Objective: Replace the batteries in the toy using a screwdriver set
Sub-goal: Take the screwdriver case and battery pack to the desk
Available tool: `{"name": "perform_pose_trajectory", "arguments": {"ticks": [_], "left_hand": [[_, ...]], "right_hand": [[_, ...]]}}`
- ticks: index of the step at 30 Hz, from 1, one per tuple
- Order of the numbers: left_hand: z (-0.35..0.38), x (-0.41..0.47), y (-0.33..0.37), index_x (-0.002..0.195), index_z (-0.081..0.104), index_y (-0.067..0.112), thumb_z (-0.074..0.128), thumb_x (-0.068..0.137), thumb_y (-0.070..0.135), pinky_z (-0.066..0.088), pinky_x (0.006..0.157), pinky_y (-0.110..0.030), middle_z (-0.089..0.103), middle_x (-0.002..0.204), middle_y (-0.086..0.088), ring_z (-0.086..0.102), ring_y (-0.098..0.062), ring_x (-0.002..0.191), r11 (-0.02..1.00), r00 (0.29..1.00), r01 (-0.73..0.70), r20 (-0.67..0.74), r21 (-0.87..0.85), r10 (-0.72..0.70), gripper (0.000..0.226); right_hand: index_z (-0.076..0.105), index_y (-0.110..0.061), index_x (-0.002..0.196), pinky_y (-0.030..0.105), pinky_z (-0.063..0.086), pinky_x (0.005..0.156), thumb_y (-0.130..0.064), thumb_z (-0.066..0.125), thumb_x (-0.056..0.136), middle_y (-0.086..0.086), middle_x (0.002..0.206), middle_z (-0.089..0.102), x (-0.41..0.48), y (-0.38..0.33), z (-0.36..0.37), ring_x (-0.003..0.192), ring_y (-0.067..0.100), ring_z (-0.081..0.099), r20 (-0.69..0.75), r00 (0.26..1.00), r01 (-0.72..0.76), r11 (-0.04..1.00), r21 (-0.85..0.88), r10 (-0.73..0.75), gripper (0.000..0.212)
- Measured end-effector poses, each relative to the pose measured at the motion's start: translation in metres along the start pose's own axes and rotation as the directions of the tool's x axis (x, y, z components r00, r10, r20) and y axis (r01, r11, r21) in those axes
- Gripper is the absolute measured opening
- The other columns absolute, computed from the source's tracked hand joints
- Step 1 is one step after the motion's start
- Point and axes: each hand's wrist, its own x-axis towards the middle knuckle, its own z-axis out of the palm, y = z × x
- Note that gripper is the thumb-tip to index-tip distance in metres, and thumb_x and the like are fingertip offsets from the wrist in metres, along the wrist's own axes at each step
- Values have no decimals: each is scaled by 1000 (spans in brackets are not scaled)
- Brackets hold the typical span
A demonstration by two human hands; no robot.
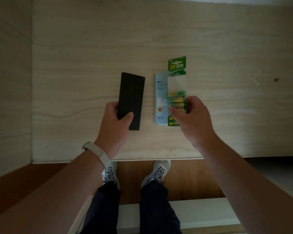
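Observation:
A flat black rectangular case [131, 97] lies on the pale wooden table [74, 73], left of centre. My left hand [116, 120] grips its near end, thumb on top. To its right lies a light blue box [161, 98]. A green battery blister pack [176, 78] with several gold and green batteries overlaps the box's right side. My right hand [191, 115] is closed on the pack's near end, which looks blurred. No toy is identifiable.
The table's near edge [142, 160] runs just above my two shoes. A wall or panel [10, 81] borders the table on the left. A white ledge [193, 211] lies on the brown floor below.

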Motion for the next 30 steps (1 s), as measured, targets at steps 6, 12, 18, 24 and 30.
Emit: {"name": "perform_pose_trajectory", "arguments": {"ticks": [6,12,18,24,30], "left_hand": [[-9,-6,-4,104,48,39,65,96,16,52,65,-9,65,107,7,68,6,86,1000,999,-22,-26,8,22,29],[-20,-13,-7,104,49,38,66,95,16,53,65,-10,65,105,8,69,6,84,1000,999,-24,-44,-12,24,29],[-22,-22,-10,104,49,36,65,96,13,53,65,-11,65,105,6,69,4,84,999,1000,-3,-28,-42,2,30],[-15,-31,-7,104,48,37,64,97,12,55,66,-15,65,106,5,69,2,86,1000,1000,5,13,-26,-5,30],[-16,-36,-9,105,48,35,63,97,11,56,68,-17,65,107,5,69,0,87,999,999,18,35,-27,-17,30]], "right_hand": [[60,-21,97,5,41,48,-24,74,84,-12,81,65,-2,1,22,66,-16,59,26,1000,17,992,-124,-14,19],[62,-22,96,8,36,48,-34,73,79,-2,93,61,0,4,25,73,0,59,-93,995,14,967,-255,-39,24],[49,-31,105,4,41,58,-45,81,74,-18,94,42,-4,4,27,78,-5,53,-178,983,6,974,-228,-47,47],[50,-12,131,45,49,98,-54,82,67,1,114,44,-7,6,35,113,28,52,-183,982,-110,923,-369,44,82],[51,-10,122,35,39,80,-54,78,67,8,116,48,-6,7,42,112,29,46,-223,973,-154,878,-453,56,75]]}}
